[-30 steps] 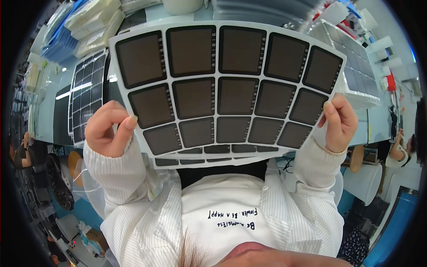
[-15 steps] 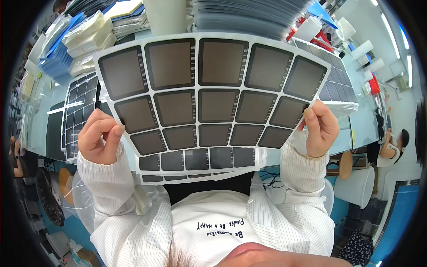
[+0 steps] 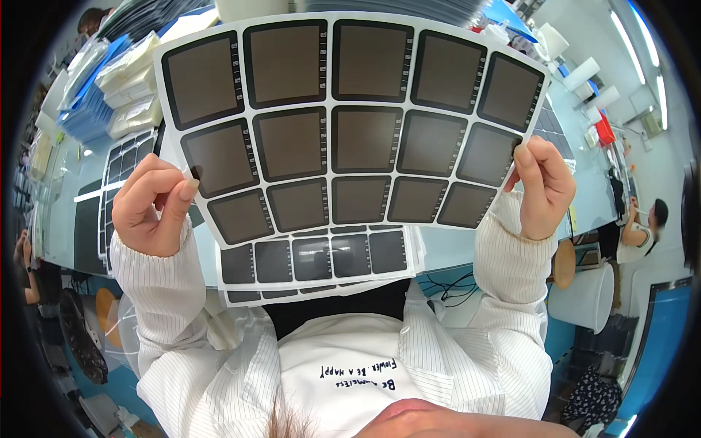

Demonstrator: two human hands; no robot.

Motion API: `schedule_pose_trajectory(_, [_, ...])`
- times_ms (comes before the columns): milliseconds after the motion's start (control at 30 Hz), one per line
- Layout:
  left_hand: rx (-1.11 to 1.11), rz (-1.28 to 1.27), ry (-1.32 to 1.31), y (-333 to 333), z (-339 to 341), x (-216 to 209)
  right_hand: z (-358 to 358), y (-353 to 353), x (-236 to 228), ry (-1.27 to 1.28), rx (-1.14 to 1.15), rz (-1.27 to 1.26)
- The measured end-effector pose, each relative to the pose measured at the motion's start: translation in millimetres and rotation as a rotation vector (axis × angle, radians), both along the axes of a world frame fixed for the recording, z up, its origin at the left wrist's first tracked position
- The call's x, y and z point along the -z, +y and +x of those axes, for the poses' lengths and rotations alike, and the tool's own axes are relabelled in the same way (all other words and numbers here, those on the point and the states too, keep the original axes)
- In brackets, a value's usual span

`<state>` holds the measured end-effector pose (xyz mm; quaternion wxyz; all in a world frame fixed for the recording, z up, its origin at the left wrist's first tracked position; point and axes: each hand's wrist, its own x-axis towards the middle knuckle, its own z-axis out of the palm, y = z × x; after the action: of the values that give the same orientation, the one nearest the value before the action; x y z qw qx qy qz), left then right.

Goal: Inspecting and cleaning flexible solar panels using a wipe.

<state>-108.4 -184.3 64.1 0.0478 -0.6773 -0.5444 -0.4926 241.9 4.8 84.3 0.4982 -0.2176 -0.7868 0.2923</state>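
I'm holding the sheet (image 3: pixel 343 124) of dark square panels up w/ both hands: left hand (image 3: pixel 152 206) pinches its left edge, right hand (image 3: pixel 542 188) its right. Prob. the inspection step; next needs a steady grip, no creasing, above the table (image 3: pixel 584 182).

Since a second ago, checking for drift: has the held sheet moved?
Yes. The sheet has risen, now covering more of the table beyond.
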Motion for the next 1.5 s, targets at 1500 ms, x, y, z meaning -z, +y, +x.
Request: schedule_pose_trajectory(1500, [0.249, -0.807, -0.229, 209, 130, 24, 190, 263, -20, -0.403, 0.406, -0.401])
